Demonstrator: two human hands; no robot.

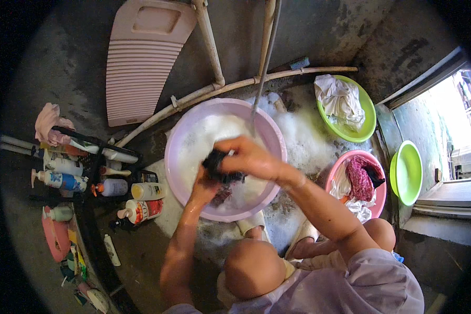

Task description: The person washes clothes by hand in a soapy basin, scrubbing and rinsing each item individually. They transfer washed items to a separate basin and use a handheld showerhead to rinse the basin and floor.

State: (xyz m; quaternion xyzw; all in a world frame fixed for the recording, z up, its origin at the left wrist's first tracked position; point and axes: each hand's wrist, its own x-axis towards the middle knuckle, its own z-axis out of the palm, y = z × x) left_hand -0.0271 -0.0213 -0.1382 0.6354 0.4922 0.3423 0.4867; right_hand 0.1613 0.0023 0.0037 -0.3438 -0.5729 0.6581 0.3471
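Both my hands are over a large lilac plastic basin (224, 103) of sudsy water on the wet floor. My left hand (207, 187) grips the lower left part of a wet black cloth (216, 163). From above and to the right, my right hand (245, 157) holds the same cloth, its fingers bent around the bunched fabric. The cloth's shape is blurred and partly hidden by my fingers. White foam (198, 135) covers much of the water. Below my hands, a dark reddish item (221, 196) shows in the suds. A grey hose (263, 66) hangs down into the basin.
A pink washboard (143, 78) leans against the wall beside pipes (210, 43). On the right are a green basin (371, 121) with white cloth, a pink basin (382, 200) with clothes, and another green basin (410, 172). Bottles (143, 210) crowd the left. Foam (298, 133) spreads across the floor.
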